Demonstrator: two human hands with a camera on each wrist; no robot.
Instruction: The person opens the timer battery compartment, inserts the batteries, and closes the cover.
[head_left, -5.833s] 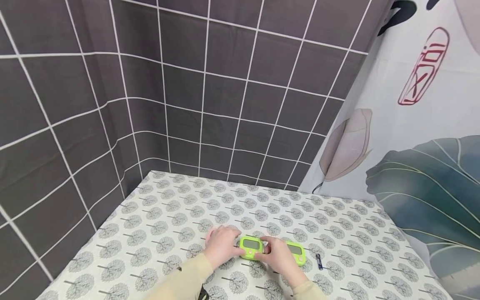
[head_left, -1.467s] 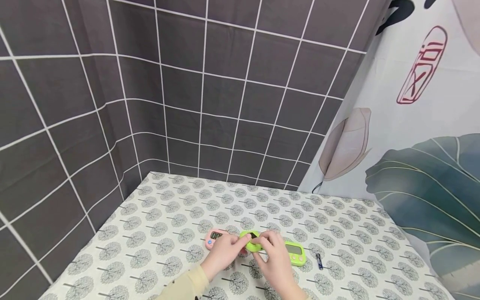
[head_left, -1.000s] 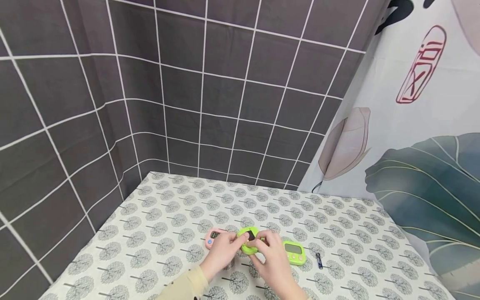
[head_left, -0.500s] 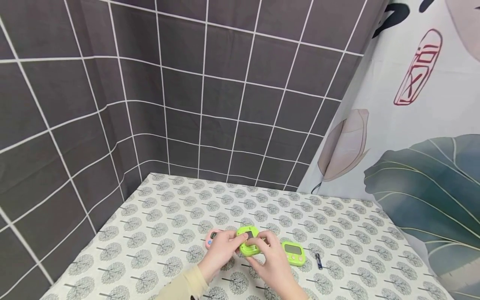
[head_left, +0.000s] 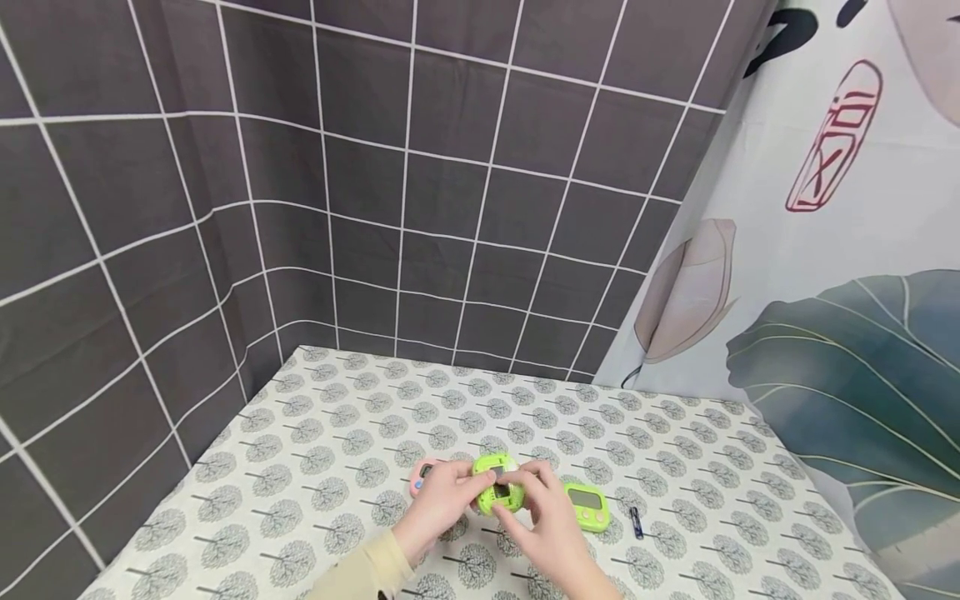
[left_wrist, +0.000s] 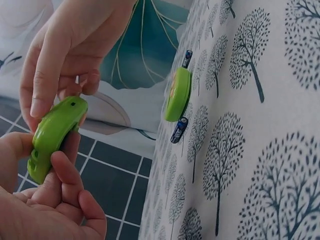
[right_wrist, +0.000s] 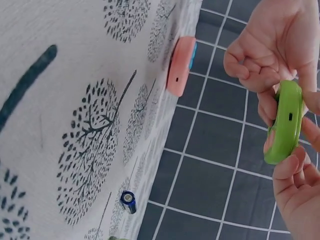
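A lime-green digital timer (head_left: 491,462) is off the table, its back turned up and dark patches showing on it. My left hand (head_left: 444,504) grips its left side, thumb on the back and fingers curled beneath, as the left wrist view shows. My right hand (head_left: 553,521) pinches the right side, with the thumb at the lower edge and bent fingers over the back. In the right wrist view the timer (right_wrist: 289,120) is edge-on, a small slot in its rim. Whether its battery compartment has a cover or cells is too small to tell.
A second green timer (head_left: 587,506) lies face up to the right, a blue battery (head_left: 636,522) beyond it. Another blue battery (left_wrist: 179,130) lies nearer in the left wrist view. A pink timer (head_left: 422,475) is partly behind my left hand. Tree-patterned cloth (head_left: 337,533) covers the table.
The held green timer was face up several seconds ago and is now turned over. In the last second it has tilted so more of its back shows, while my right fingers shifted slightly over it.
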